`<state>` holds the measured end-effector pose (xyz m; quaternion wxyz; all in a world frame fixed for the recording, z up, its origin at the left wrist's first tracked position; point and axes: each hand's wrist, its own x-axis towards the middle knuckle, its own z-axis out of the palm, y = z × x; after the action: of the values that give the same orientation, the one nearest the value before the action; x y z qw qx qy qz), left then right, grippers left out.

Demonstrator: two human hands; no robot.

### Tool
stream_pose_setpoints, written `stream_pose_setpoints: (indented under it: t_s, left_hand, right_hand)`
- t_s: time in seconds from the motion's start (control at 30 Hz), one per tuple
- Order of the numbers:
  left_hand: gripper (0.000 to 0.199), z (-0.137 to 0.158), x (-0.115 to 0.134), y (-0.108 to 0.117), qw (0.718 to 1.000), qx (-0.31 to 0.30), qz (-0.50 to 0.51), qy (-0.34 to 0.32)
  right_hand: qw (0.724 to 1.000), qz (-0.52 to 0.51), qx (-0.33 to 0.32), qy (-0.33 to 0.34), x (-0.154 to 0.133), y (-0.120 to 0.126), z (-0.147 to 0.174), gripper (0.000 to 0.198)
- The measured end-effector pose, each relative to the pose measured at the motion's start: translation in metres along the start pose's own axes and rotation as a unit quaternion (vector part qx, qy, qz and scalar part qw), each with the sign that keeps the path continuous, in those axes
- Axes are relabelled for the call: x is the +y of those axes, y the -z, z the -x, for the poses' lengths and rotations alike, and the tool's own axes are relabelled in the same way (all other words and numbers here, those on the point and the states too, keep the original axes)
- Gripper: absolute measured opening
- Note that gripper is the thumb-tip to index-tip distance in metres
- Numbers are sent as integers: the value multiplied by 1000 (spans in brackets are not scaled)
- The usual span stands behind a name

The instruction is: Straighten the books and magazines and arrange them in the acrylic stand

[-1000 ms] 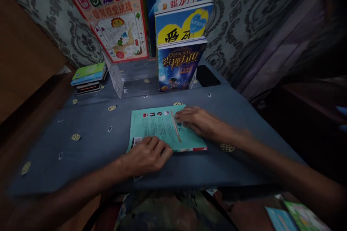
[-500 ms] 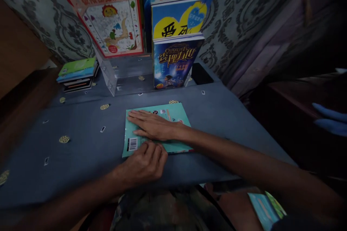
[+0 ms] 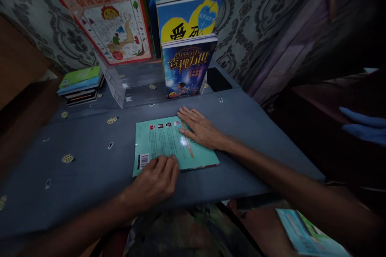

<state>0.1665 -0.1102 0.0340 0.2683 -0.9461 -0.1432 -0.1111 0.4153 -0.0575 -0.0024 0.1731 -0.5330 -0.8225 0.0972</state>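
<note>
A turquoise paperback book (image 3: 159, 142) lies back cover up on the cloth-covered table, with a barcode at its lower left corner and small pictures along the top. My right hand (image 3: 200, 128) rests flat on its upper right part, fingers stretched toward the far edge. At the near edge of the book, my left hand (image 3: 158, 178) is closed, its fingers curled over the edge. Its fingertips are hidden, so whether it pinches the cover cannot be seen.
Behind stands a clear book rack (image 3: 116, 88) holding a dark blue book (image 3: 188, 68), a blue-yellow book (image 3: 189, 16) and a red-bordered book (image 3: 111, 28). A book stack (image 3: 81, 84) lies left, a black flat object (image 3: 219, 79) right. More books (image 3: 310, 231) are below the table's edge.
My right hand has slid from the left part of the book to its upper right, uncovering the printed text. The left hand stays by the near edge. The view has shifted slightly.
</note>
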Motion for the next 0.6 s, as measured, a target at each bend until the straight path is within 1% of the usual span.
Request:
stream_pose_setpoints:
  t_s: [0.07, 0.17, 0.3, 0.37, 0.47, 0.53, 0.6]
  left_hand:
    - [26, 1, 1, -2, 999, -12, 40, 22]
    - [43, 4, -3, -7, 988, -56, 133, 52]
    - [75, 4, -20, -15, 950, -150, 271, 44]
    - [84, -1, -32, -22, 927, -183, 325, 35]
    - [85, -14, -51, -37, 904, -211, 368, 48]
    - [84, -24, -64, -50, 901, -218, 369, 69]
    - [83, -33, -76, -63, 903, -220, 357, 96]
  right_hand:
    - [1000, 2, 0, 2, 0, -1, 0, 71]
    - [1000, 3, 9, 7, 0, -2, 0, 68]
    - [1000, 6, 12, 9, 1, -4, 0, 68]
    - [1000, 6, 15, 11, 1, -4, 1, 68]
    - [1000, 9, 21, 15, 1, -5, 1, 67]
    - [1000, 14, 22, 14, 0, -5, 1, 67]
    - [1000, 18, 20, 12, 0, -5, 1, 66]
